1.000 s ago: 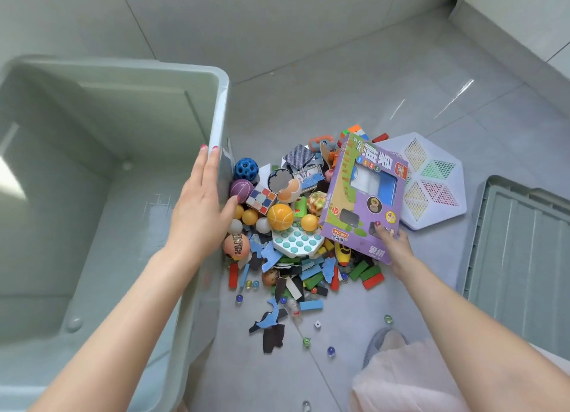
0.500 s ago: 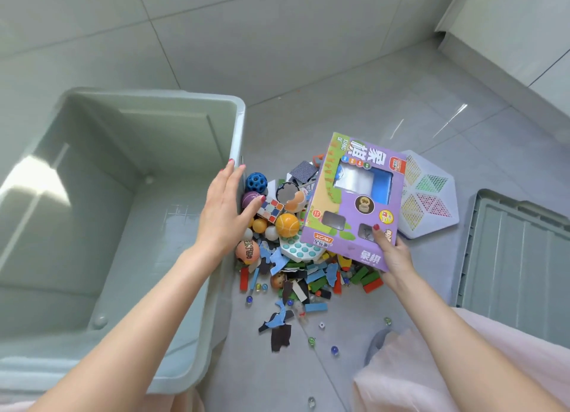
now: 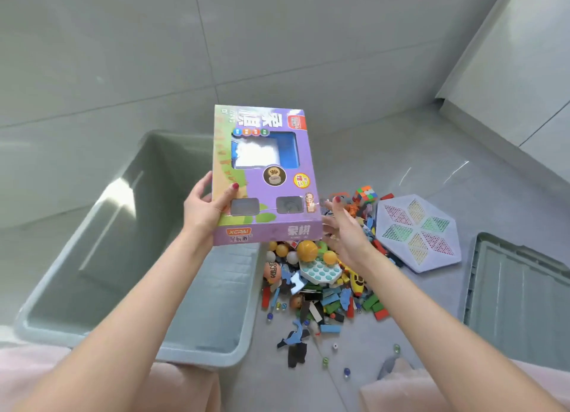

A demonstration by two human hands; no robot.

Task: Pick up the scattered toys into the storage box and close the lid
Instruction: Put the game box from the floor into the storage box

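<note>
grey tiled floor [image 3: 308, 57]: purple game box [image 3: 265, 177] is gripped by left hand [image 3: 206, 211], right hand [image 3: 345, 226] open beside it; best lowered flat into storage box [image 3: 92, 257].

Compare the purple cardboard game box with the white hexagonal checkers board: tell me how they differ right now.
The purple cardboard game box is rectangular and thick; the white hexagonal plastic checkers board is six-sided and flat. The box is held up off the floor by the left hand, with the right hand open beside it; the board lies on the grey tiled floor. The box sits partly above the grey-green plastic storage box; the board lies right of the toy pile. Neither is in the storage box yet.
</note>
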